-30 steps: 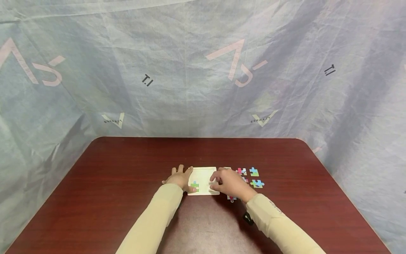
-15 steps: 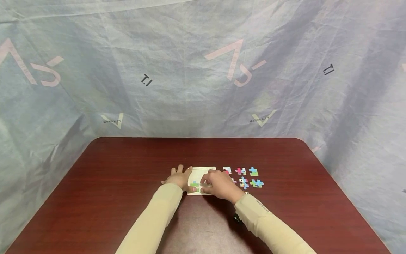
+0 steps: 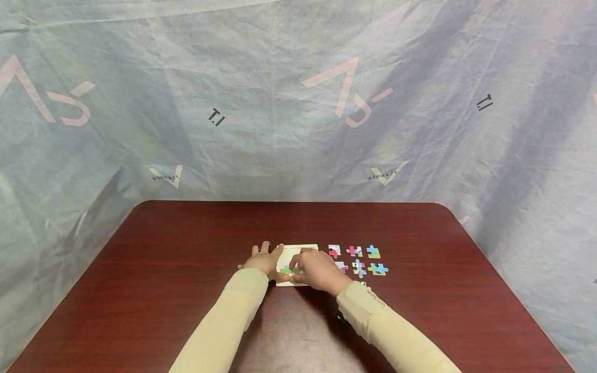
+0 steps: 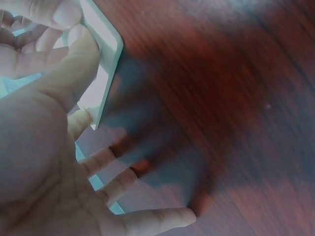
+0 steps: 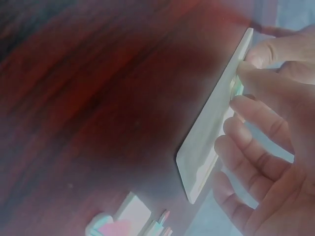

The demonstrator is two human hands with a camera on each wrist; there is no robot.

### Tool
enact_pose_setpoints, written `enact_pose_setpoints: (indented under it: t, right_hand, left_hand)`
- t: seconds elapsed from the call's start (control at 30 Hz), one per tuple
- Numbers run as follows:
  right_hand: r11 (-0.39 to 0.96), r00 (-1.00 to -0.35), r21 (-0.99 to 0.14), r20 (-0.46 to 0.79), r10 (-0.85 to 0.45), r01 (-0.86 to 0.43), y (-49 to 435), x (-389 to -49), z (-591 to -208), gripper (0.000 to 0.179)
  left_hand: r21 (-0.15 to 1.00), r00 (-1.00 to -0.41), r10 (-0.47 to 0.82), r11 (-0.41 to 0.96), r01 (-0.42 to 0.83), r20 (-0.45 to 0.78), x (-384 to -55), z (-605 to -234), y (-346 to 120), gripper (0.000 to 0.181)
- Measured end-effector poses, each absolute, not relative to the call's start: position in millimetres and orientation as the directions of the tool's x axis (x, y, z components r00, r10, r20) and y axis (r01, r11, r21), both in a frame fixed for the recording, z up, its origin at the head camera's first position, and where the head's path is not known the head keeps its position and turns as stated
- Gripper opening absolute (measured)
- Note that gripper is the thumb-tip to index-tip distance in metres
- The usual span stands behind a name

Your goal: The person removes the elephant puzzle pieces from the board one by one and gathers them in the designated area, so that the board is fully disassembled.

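Note:
A shallow white puzzle tray (image 3: 288, 255) lies on the table between both hands. My left hand (image 3: 263, 263) is at its left side with fingers spread on the tabletop; the thumb (image 4: 81, 64) reaches over the tray's near corner. Inside the tray, a green-and-blue puzzle piece (image 3: 285, 270) shows beside the left thumb. Over the tray's near part is my right hand (image 3: 319, 269), its fingers curled. In the right wrist view its thumb and forefinger pinch a puzzle piece (image 5: 238, 88) with a green edge, mostly hidden, down at the tray.
To the right of the tray lie loose puzzle pieces in rows, among them a red-and-white one (image 3: 334, 250), a pink one (image 3: 355, 251) and a green-and-blue one (image 3: 378, 269). The right forearm partly covers the nearest row. A grey curtain (image 3: 275, 129) hangs behind the dark red table (image 3: 196, 233).
My right hand has moved left across the tray, close to the left thumb, uncovering more of the loose pieces. The left hand has stayed in place.

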State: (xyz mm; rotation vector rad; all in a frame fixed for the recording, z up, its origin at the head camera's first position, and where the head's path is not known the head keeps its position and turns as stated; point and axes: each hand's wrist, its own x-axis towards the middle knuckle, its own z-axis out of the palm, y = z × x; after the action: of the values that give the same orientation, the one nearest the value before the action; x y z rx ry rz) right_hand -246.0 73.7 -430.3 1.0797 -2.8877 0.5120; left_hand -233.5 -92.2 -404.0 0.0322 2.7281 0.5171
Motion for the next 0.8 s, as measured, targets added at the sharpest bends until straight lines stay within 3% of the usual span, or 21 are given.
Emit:
enact_pose_setpoints:
  t: [0.4, 0.8]
  right_hand:
    - [0.75, -0.794, -0.283, 0.084, -0.602, -0.598, 76, -248, -427, 0.02]
    - [0.773, -0.818, -0.275, 0.108, -0.566, -0.571, 85, -249, -421, 0.021]
  left_hand:
    - [0.385, -0.927, 0.096, 0.921, -0.055, -0.363, -229, -396, -92, 0.082]
    - [0.343, -0.926, 0.091, 0.938, -0.043, -0.366, -231, -395, -91, 0.094]
